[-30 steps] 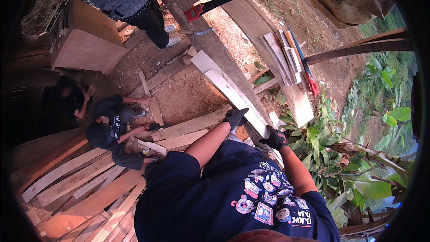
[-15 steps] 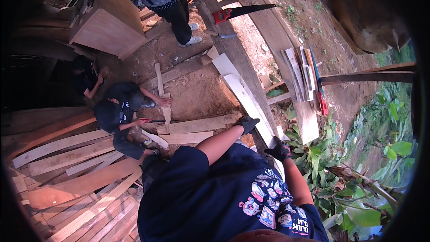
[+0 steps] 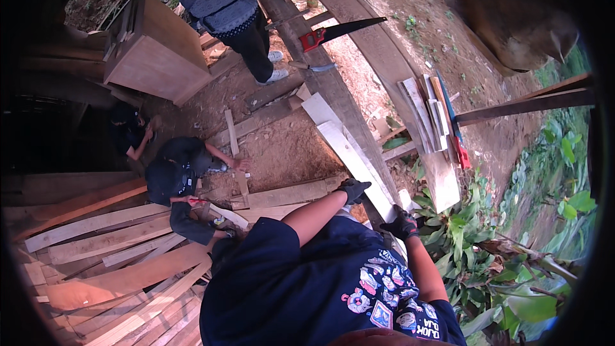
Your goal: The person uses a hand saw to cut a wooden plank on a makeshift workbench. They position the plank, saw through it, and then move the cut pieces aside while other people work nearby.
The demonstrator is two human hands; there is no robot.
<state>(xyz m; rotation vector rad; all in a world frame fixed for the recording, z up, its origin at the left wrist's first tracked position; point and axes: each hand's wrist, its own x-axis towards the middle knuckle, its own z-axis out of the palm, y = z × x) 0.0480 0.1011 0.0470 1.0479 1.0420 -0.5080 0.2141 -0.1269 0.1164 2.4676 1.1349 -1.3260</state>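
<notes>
My left hand, in a black glove, is curled on the edge of a long pale plank that runs up and away over the dirt. My right hand, also gloved in black, grips the same plank near its close end. Both of my bare forearms reach out from my dark blue printed shirt. A thick dark timber beam lies alongside the plank.
A person in dark clothes crouches by flat boards; another crouches behind, a third stands. A red-handled saw lies on the beam. Wooden cabinet, short board stack, stacked planks, plants.
The view has swung, so the scene slid right and down in the picture. Both gloved hands stay on the pale plank. The standing person and cabinet show more fully.
</notes>
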